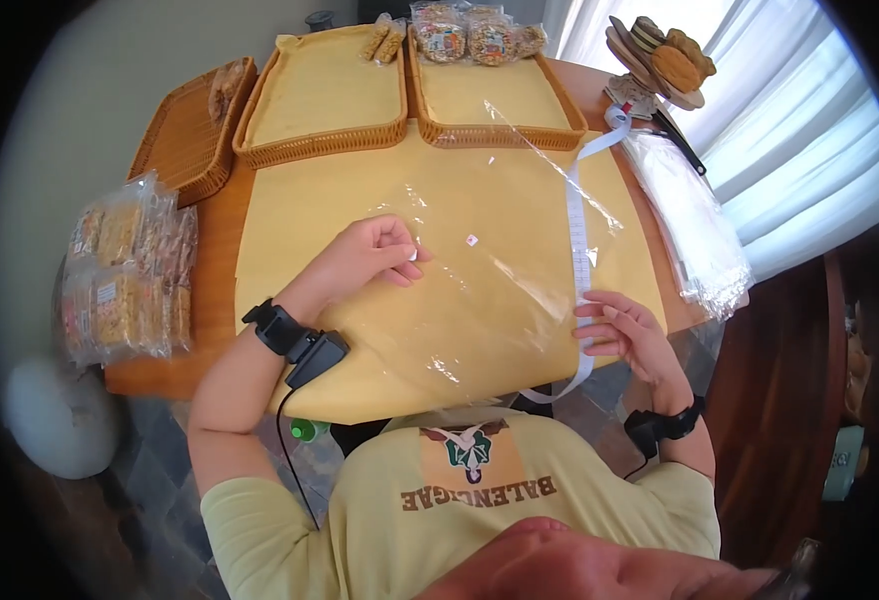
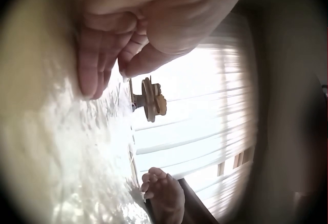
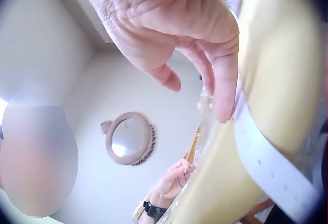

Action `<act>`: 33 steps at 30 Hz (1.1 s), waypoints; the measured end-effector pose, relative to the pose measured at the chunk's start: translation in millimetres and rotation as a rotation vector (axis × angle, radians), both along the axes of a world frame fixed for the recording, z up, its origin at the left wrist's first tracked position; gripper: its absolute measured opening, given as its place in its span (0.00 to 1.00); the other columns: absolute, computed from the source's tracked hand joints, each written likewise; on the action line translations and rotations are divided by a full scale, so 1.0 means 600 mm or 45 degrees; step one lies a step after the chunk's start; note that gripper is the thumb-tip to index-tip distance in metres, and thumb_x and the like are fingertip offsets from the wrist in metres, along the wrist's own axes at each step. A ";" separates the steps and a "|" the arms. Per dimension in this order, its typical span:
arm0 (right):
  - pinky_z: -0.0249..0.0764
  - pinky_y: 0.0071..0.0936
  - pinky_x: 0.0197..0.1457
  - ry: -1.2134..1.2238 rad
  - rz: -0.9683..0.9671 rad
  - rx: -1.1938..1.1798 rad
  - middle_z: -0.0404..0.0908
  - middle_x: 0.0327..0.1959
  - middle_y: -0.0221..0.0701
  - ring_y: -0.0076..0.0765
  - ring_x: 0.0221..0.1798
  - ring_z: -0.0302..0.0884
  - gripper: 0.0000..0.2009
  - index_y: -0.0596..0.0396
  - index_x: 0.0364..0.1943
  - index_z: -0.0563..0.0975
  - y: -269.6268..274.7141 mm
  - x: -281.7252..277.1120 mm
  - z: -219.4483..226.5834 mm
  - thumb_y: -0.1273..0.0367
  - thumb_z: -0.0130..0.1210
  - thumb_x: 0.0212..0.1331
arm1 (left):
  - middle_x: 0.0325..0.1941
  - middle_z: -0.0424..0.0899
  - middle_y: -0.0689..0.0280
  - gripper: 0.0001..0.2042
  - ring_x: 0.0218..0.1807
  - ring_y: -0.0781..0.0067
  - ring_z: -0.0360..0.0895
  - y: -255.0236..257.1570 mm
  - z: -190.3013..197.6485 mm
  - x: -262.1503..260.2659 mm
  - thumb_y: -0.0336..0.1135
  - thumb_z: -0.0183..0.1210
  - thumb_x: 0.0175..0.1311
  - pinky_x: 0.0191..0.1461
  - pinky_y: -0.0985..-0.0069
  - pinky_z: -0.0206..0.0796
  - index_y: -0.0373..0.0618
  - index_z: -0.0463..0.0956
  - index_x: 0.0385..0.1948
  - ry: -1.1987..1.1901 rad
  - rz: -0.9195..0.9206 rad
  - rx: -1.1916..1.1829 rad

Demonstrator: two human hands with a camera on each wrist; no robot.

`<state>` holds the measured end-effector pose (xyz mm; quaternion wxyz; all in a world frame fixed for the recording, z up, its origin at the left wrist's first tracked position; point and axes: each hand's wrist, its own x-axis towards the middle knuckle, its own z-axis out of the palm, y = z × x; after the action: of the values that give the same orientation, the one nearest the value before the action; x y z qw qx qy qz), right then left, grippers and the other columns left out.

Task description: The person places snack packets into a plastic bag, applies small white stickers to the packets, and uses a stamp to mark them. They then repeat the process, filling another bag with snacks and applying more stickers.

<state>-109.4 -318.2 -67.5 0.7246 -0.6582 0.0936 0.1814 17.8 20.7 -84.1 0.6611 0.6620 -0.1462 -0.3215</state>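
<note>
In the head view, my left hand [image 1: 385, 250] is over the yellow-covered table, its fingers curled and thumb against the index finger. A small white piece [image 1: 413, 255] shows at that pinch; its kind is too small to tell. Beneath and beside it spreads a clear plastic film [image 1: 535, 285], catching glare, with a small pink-and-white square [image 1: 472, 240] in its middle. At the film's right side my right hand [image 1: 625, 330] rests its loosely extended fingertips on a white tape measure [image 1: 579, 240]. The tape runs lengthwise and hangs over the near edge. The right wrist view shows the fingertips beside the tape [image 3: 271, 162].
Wicker trays [image 1: 320, 148] line the back, with bagged snacks [image 1: 490, 42] at the far end. More packed snacks [image 1: 120, 270] stand at left. At right lie a stack of clear bags [image 1: 675, 210], a black-handled item [image 1: 680, 140] and a decorative stand [image 1: 660, 65].
</note>
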 end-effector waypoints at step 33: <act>0.74 0.43 0.50 0.084 0.294 0.645 0.68 0.51 0.51 0.52 0.52 0.70 0.20 0.60 0.56 0.59 0.120 0.105 -0.020 0.64 0.40 0.63 | 0.40 0.78 0.57 0.04 0.34 0.78 0.78 0.024 -0.022 0.040 0.30 0.51 0.61 0.39 0.84 0.72 0.40 0.68 0.29 -0.192 -0.198 -0.040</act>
<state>-46.3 -246.5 -79.7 0.8371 -0.4562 -0.0068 0.3018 41.5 35.2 -97.1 0.6316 0.6605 -0.2515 -0.3188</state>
